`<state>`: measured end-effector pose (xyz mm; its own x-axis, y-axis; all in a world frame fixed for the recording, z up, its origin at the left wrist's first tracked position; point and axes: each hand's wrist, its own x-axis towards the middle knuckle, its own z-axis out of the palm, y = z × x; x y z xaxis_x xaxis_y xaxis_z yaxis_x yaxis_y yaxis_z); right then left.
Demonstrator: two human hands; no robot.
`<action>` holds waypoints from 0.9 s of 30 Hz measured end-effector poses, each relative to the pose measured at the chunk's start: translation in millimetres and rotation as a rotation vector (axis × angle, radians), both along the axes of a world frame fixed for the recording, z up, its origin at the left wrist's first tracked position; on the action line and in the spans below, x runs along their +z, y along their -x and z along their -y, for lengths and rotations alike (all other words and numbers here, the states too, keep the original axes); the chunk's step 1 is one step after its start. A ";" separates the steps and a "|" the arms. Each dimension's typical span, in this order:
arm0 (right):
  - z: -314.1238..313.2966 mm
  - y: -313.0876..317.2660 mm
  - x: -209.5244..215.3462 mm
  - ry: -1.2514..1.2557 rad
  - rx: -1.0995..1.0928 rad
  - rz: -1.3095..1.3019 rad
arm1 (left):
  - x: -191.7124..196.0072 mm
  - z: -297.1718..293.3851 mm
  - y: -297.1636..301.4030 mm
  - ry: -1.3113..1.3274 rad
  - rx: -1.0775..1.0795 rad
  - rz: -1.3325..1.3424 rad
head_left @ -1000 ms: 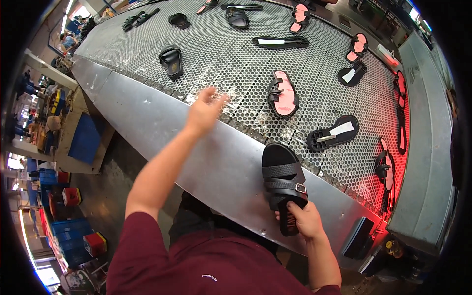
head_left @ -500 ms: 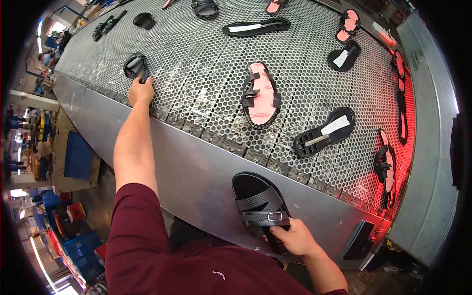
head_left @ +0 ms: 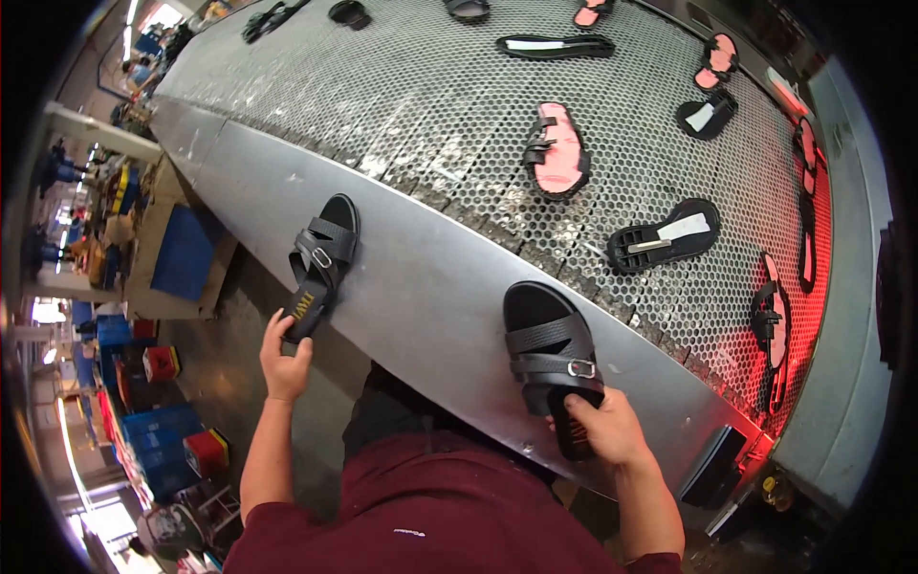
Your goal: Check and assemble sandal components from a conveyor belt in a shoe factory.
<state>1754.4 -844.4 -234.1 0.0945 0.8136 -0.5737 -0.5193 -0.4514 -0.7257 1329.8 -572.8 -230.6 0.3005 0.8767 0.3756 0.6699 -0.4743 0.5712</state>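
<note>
My left hand has its thumb and fingers closed at the heel of a black strapped sandal. That sandal, with a small buckle and gold lettering on its insole, lies tilted over the metal ledge and its near edge. Held by the heel in my right hand is a matching black sandal, with wide crossed straps and a silver buckle. My right thumb presses on its insole, and its toe points away from me over the ledge.
Beyond the ledge spreads a honeycomb-mesh conveyor belt. On it lie a pink-lined sandal, a black sole with a white strip and several other sandals and soles. Red light falls at the right, beside a grey machine panel.
My left hand has drawn its sandal off the belt, back toward me, over the ledge. My right hand still holds the other sandal. The view has shifted left.
</note>
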 end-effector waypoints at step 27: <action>31.6 -16.5 -7.7 0.020 0.155 0.098 | 19.7 84.4 -276.5 1.183 -0.606 0.223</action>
